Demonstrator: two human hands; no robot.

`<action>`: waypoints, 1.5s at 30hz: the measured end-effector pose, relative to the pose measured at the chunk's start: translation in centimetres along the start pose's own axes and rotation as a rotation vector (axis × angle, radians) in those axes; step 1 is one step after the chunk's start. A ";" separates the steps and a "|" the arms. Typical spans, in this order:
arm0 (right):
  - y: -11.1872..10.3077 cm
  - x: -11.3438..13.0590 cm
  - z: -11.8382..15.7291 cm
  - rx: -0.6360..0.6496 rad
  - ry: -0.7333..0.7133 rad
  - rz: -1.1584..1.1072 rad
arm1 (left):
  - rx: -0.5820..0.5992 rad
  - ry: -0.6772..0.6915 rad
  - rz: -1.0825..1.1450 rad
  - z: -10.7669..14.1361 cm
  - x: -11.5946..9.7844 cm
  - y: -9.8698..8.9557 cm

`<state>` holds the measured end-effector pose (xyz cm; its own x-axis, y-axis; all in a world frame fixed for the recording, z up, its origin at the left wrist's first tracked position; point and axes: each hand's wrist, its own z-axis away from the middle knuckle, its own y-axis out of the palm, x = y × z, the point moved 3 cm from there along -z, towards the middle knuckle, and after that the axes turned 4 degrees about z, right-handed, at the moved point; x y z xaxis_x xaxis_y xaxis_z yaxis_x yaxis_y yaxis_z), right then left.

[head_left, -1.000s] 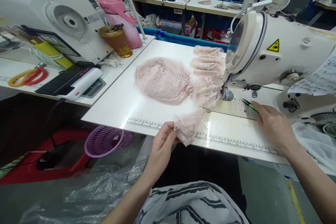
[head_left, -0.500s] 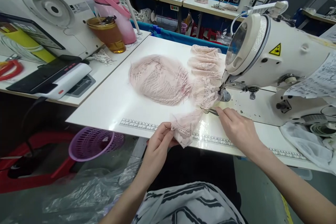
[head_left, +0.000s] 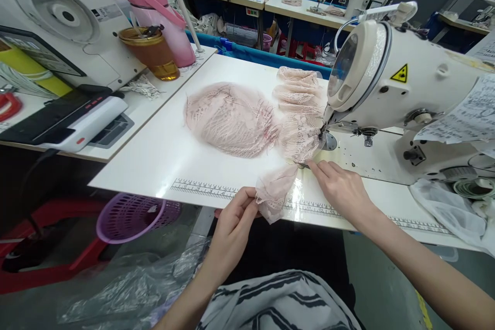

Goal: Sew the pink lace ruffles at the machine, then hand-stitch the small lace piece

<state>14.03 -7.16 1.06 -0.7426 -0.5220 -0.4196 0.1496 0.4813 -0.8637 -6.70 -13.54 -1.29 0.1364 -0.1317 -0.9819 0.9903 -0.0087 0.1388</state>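
My left hand (head_left: 237,219) pinches the edge of a small pale pink lace piece (head_left: 274,193) at the table's front edge. Just right of it, my right hand (head_left: 340,188) is closed on a slim metal tool (head_left: 303,165), tweezers or snips; most of it hides in the fingers. Its tip meets the top corner of the lace piece. Right above lies gathered pink lace (head_left: 299,136), reaching under the needle area of the sewing machine (head_left: 359,67). A larger heap of pink lace (head_left: 230,121) with loose dark red threads rests to the left.
Printed ruler marks (head_left: 204,188) run along the front of the white table (head_left: 143,165). Another machine (head_left: 58,20), an amber cup (head_left: 150,54) and a pink jug (head_left: 154,5) stand left. A purple basket (head_left: 124,219) sits below. White fabric (head_left: 444,206) lies right.
My right hand has moved slightly left with the metal tool, and less of the tool shows. The lace in my left hand has shifted and folded a little. The whole view has drifted slightly.
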 end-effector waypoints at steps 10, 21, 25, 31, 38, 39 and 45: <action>0.2 -0.4 0.5 -0.013 0.044 -0.042 | 0.032 0.069 -0.203 0.5 0.3 -0.5; -0.4 -1.7 5.0 0.034 0.380 -1.036 | 0.470 0.591 -0.700 -0.2 -0.7 4.6; 0.2 -1.3 6.5 0.095 0.274 -0.760 | 0.463 0.640 -0.781 -2.9 -1.7 5.9; 1.2 -2.7 8.5 0.021 0.353 -0.625 | 0.471 0.647 -1.245 -12.1 -2.7 6.6; 1.7 -2.3 9.1 -0.024 0.354 -0.520 | 0.326 0.566 -1.566 -18.5 -2.5 6.4; 1.8 -2.3 9.1 -0.023 0.355 -0.517 | 0.273 0.535 -1.580 -19.0 -2.7 6.4; 1.6 -2.4 9.1 -0.048 0.362 -0.549 | 0.100 0.554 -1.601 -18.7 -4.3 6.4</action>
<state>22.01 -11.56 -1.82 -0.8764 -0.4351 0.2065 -0.3371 0.2479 -0.9083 -0.45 5.56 1.42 -0.9116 0.4071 -0.0574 0.1329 0.1597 -0.9782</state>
